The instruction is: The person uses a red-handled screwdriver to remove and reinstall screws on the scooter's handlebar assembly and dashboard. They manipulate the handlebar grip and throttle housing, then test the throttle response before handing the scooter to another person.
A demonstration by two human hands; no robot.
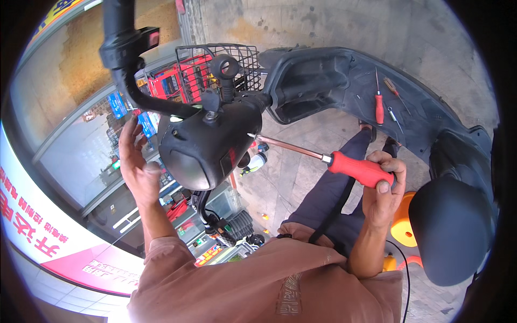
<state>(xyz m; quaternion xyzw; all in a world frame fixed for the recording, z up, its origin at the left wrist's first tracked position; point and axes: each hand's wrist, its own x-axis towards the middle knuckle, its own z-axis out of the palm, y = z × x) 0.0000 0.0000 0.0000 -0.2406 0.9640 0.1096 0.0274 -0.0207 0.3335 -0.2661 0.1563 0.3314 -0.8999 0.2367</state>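
A: Since the right hand (383, 189) sits right of centre, start there. What's its grip doing?

B: Fingers wrapped tight, pinching the red handle of a long screwdriver (360, 169). Thumb lies across the handle's near end.

A: Where does the screwdriver go?

B: Its metal shaft runs up-left across the middle of the frame. The tip meets the side of the black headlight housing (207, 145) at centre, at a small bright spot; can't tell whether that's a screw.

A: Left hand?

B: Left hand (137, 164) is at centre left, just beside the housing's left edge. Fingers spread upward, palm toward the housing. Whether it actually touches the shell, can't tell. It holds nothing I can see.

A: What's around?

B: Black handlebar (126, 51) with a switch block comes down from the top left into the housing. A wire basket (245, 62) sits at top centre behind it. A big black body panel (344, 81) lies on the pavement, upper right. On that panel: a smaller red-handled screwdriver (379, 105) and a second screwdriver (396, 92) with a darker handle, close together, not touching as far as I can see.

A: Lower right?

B: Black scooter seat (451, 229), with an orange object (403, 223) just left of it, partly hidden by the right forearm. The person's brown shirt (258, 285) fills the bottom centre.
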